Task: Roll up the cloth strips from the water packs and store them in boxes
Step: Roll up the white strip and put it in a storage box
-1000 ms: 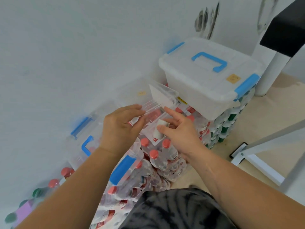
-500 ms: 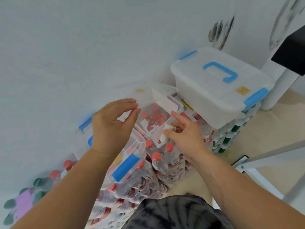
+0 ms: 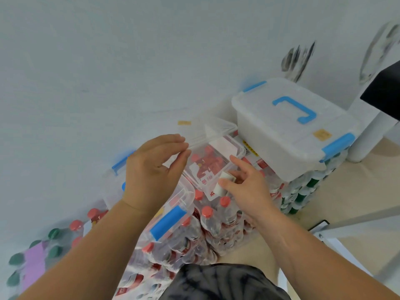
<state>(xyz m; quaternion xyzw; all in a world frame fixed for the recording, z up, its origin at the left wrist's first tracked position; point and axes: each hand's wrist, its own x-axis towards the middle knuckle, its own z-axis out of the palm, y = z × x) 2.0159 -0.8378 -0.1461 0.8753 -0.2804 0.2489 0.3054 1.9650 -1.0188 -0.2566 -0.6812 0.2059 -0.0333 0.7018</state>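
Note:
A small clear box point(image 3: 232, 155) rests on a pack of red-capped water bottles point(image 3: 213, 215), its hinged lid point(image 3: 207, 128) raised toward the wall. My left hand point(image 3: 151, 169) pinches the lid's left edge between thumb and fingers. My right hand point(image 3: 246, 189) grips a rolled white cloth strip point(image 3: 221, 185) at the box's front right rim. The box's inside shows only red print from the pack beneath it.
A second clear box with blue latches point(image 3: 171, 219) lies under my left wrist. At the right, a large translucent box with a blue handle point(image 3: 292, 128) sits on green-capped bottle packs point(image 3: 303, 191). More bottles and a purple card point(image 3: 32, 265) lie bottom left. White frame legs point(image 3: 350, 226) cross the floor.
My left hand has slid from the box's front rim up to the lid's edge. My right hand still holds the roll at the box's front rim. The view has shifted right.

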